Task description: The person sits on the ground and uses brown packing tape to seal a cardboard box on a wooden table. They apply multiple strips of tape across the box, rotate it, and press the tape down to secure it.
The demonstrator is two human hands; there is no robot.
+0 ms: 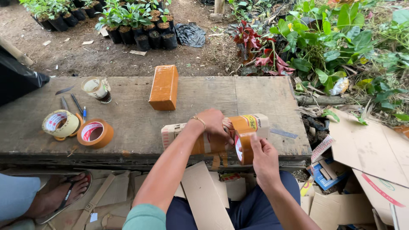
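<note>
Cardboard box (213, 132) under taping hands (238, 140)

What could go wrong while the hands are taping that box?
The cardboard box sits close to the near edge of the wooden bench, so a hard pull by the right hand on the brown tape roll might drag it off. The left hand lies across the tape's path, so tape could stick to its fingers or wrinkle.

Glossy tape roll (243, 147) (cardboard box (213, 134))

Teal sleeve (145, 217), dark blue trousers (255, 208), perhaps a gold bracelet (199, 122).
</note>
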